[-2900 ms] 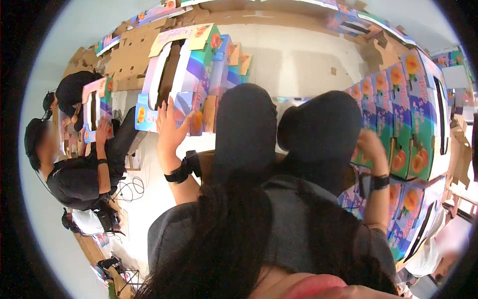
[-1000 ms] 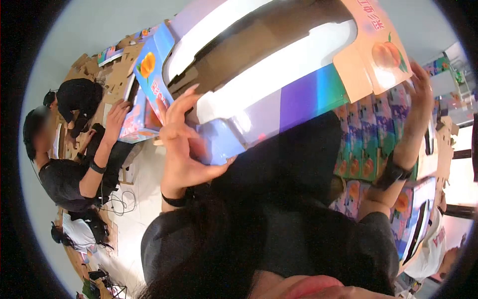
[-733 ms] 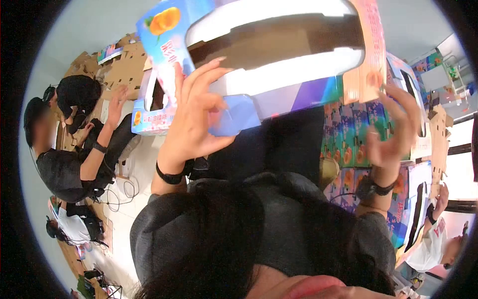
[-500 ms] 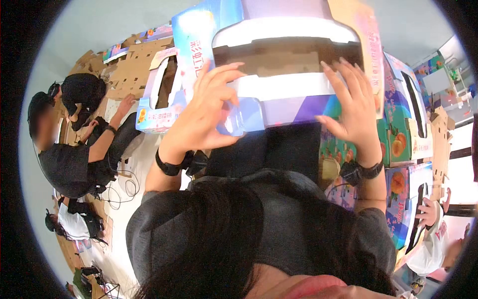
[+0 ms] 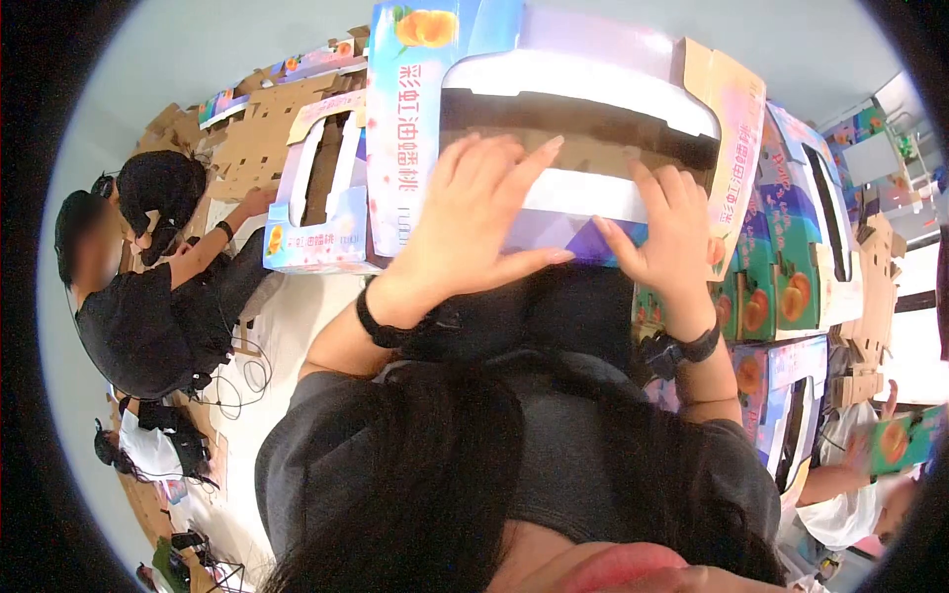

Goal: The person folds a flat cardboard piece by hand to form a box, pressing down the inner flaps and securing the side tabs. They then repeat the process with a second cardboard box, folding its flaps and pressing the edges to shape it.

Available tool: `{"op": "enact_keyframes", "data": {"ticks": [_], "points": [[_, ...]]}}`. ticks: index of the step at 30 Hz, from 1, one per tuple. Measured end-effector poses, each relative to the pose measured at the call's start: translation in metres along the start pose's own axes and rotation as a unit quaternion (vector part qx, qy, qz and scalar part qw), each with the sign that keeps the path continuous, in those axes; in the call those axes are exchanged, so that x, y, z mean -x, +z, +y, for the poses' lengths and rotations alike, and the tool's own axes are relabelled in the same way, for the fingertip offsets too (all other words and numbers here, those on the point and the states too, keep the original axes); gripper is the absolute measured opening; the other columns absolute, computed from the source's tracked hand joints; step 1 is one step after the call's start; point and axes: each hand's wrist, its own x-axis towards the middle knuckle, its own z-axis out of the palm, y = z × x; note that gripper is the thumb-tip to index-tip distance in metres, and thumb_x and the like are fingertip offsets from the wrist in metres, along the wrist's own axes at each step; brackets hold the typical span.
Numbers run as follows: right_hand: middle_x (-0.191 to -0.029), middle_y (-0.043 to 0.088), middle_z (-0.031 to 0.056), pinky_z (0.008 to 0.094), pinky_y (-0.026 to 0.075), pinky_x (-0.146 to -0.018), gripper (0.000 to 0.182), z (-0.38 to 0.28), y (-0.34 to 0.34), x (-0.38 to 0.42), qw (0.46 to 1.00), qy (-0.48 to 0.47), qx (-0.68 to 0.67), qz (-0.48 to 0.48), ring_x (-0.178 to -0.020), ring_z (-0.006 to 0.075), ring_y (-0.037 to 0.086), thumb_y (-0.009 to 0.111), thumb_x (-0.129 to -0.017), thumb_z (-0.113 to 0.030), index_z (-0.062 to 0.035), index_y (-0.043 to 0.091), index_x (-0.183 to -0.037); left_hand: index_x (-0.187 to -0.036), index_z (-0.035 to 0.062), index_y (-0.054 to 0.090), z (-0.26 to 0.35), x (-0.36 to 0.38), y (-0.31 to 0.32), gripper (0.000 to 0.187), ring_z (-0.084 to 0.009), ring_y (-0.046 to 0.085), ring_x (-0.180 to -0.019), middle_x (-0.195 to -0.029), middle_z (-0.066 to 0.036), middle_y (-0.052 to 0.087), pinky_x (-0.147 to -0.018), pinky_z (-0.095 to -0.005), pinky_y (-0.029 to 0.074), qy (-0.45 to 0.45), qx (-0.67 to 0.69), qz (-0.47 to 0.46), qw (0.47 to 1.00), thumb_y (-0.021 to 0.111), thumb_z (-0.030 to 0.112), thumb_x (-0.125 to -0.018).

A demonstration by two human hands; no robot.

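Observation:
A printed carton (image 5: 400,148) with peach pictures and a wide cut-out stands in front of me at the top centre. Its brown inside shows through the opening. My left hand (image 5: 465,212) lies on the near edge, fingers spread, fingertips over the white rim of the opening. My right hand (image 5: 672,227) rests at the right part of the same edge, thumb apart from the fingers, the tips on the white rim. Both hands touch the carton without closing round it. Each wrist wears a black band.
A smaller-looking printed carton (image 5: 346,237) stands at the left. Stacked green and purple cartons (image 5: 791,287) are at the right. A person in black (image 5: 138,326) sits at the left by brown cardboard (image 5: 252,148). Another person (image 5: 840,494) handles a green carton (image 5: 905,442) at lower right.
My left hand has moved right and inward along the near edge, and my right hand has moved slightly down. The carton has shifted and turned a little. The co-worker at lower right now has a green carton.

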Motion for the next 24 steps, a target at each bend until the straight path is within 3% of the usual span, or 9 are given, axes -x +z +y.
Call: {"op": "enact_keyframes", "data": {"ticks": [2,3,6,9,13,16,20,22,24], "points": [[-0.091,0.053,0.0108,0.0412,0.038,-0.074,0.063,-0.003,-0.001,0.004,1.0,0.007,0.008,-0.001,-0.084,0.0295,0.051,0.073,-0.08,-0.053,0.0006,0.064,-0.113,-0.141,0.0054,0.052,0.01,-0.003,0.013,0.079,-0.0355,0.053,-0.116,-0.12,-0.017,0.057,-0.106,-0.0514,0.034,-0.03,-0.023,-0.013,0.999,0.071,0.053,-0.082],[-0.093,0.054,0.0107,0.0412,0.038,-0.075,0.065,-0.004,-0.002,0.006,1.0,0.01,0.011,-0.002,-0.085,0.0295,0.051,0.073,-0.08,-0.053,0.001,0.065,-0.116,-0.133,0.0062,0.06,0.009,-0.003,0.018,0.063,-0.0322,0.054,-0.108,-0.11,-0.013,0.059,-0.098,-0.0478,0.037,-0.01,-0.043,0.032,0.999,0.067,0.048,-0.086],[-0.093,0.054,0.0104,0.0412,0.038,-0.075,0.068,-0.008,-0.003,0.011,1.0,0.004,0.014,0.006,-0.085,0.0296,0.051,0.072,-0.08,-0.053,0.0014,0.065,-0.12,-0.123,0.0077,0.065,0.012,0.001,0.021,0.053,-0.0301,0.055,-0.102,-0.103,-0.01,0.059,-0.096,-0.0463,0.038,-0.034,-0.041,0.038,0.998,0.066,0.046,-0.087],[-0.099,0.058,0.0113,0.0422,0.042,-0.084,0.062,-0.01,-0.009,0.018,1.0,0.008,-0.004,0.004,-0.096,0.0301,0.056,0.074,-0.08,-0.046,-0.0011,0.066,-0.122,-0.118,0.0092,0.067,0.017,0.008,0.028,0.047,-0.0284,0.054,-0.096,-0.098,-0.008,0.058,-0.092,-0.0451,0.038,-0.045,-0.06,0.053,0.996,0.066,0.045,-0.088],[-0.113,0.062,0.0137,0.0449,0.043,-0.1,0.057,-0.011,-0.02,0.019,0.99,-0.018,-0.123,0.071,-0.113,0.0325,0.058,0.079,-0.077,-0.03,-0.0025,0.067,-0.124,-0.117,0.0095,0.067,0.021,0.013,0.025,0.049,-0.0286,0.053,-0.094,-0.097,-0.007,0.057,-0.091,-0.0446,0.037,-0.042,-0.043,0.083,0.995,0.067,0.048,-0.086],[-0.133,0.059,0.0183,0.0482,0.038,-0.111,0.067,-0.007,-0.043,0.011,0.991,-0.011,-0.036,0.129,-0.129,0.0386,0.052,0.081,-0.073,-0.021,-0.0025,0.061,-0.135,-0.117,0.0097,0.067,0.02,0.014,0.022,0.052,-0.0288,0.053,-0.094,-0.097,-0.007,0.057,-0.09,-0.0443,0.037,-0.035,-0.033,0.088,0.995,0.067,0.05,-0.084],[-0.153,0.044,0.022,0.0515,0.031,-0.117,0.083,-0.004,-0.062,-0.024,0.986,0.012,0.093,0.138,-0.144,0.0434,0.037,0.08,-0.073,-0.019,-0.0047,0.048,-0.149,-0.117,0.0098,0.067,0.019,0.018,0.026,0.057,-0.0288,0.052,-0.093,-0.097,-0.007,0.056,-0.09,-0.0445,0.037,-0.032,-0.035,0.095,0.994,0.065,0.056,-0.083],[-0.159,0.036,0.023,0.0528,0.029,-0.119,0.089,0.008,-0.062,-0.03,0.985,0.011,0.112,0.134,-0.148,0.0448,0.029,0.08,-0.073,-0.019,-0.0058,0.042,-0.153,-0.118,0.01,0.067,0.02,0.021,0.027,0.06,-0.0284,0.053,-0.093,-0.097,-0.007,0.057,-0.091,-0.0446,0.037,-0.027,-0.035,0.096,0.994,0.064,0.059,-0.083],[-0.158,0.038,0.0181,0.0545,0.026,-0.12,0.091,0.004,-0.066,-0.038,0.982,0.027,0.145,0.122,-0.148,0.041,0.032,0.078,-0.07,-0.014,-0.0061,0.042,-0.153,-0.12,0.0102,0.068,0.022,0.026,0.027,0.063,-0.0279,0.053,-0.094,-0.097,-0.007,0.057,-0.091,-0.0446,0.037,-0.02,-0.033,0.093,0.995,0.064,0.061,-0.082]]}}
